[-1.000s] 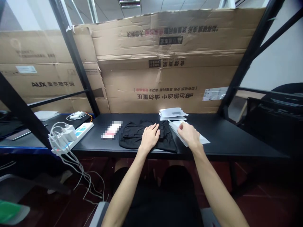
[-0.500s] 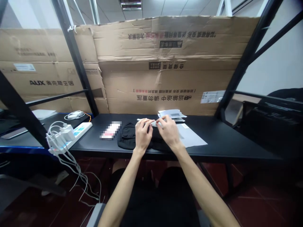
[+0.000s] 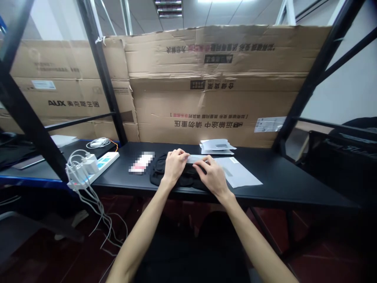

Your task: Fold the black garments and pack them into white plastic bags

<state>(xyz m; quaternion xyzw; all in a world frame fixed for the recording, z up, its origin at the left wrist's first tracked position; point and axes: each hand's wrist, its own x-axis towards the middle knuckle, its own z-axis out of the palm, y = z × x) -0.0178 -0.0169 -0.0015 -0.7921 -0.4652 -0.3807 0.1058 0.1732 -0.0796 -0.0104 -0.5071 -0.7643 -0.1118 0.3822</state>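
Observation:
A black garment point(image 3: 159, 173) lies bunched on the black table point(image 3: 279, 177) in front of me. My left hand point(image 3: 173, 165) and my right hand point(image 3: 212, 177) are both over it. Together they pinch the edge of a clear plastic bag point(image 3: 197, 158) held above the garment. The left fingers grip the bag's left end, the right fingers its right part. The rest of the bag point(image 3: 238, 175) lies flat on the table to the right.
A stack of more bags point(image 3: 217, 145) sits at the back against a cardboard wall point(image 3: 212, 90). A blurred pink-white item point(image 3: 140, 162) lies left of the garment. A white power strip point(image 3: 94, 167) with chargers and cables hangs off the left end. Black frame posts point(image 3: 103, 74) stand around.
A second ago my left hand lay flat on the garment and my right hand touched the bag at the right. Both hands have since come together on the bag's edge over the garment.

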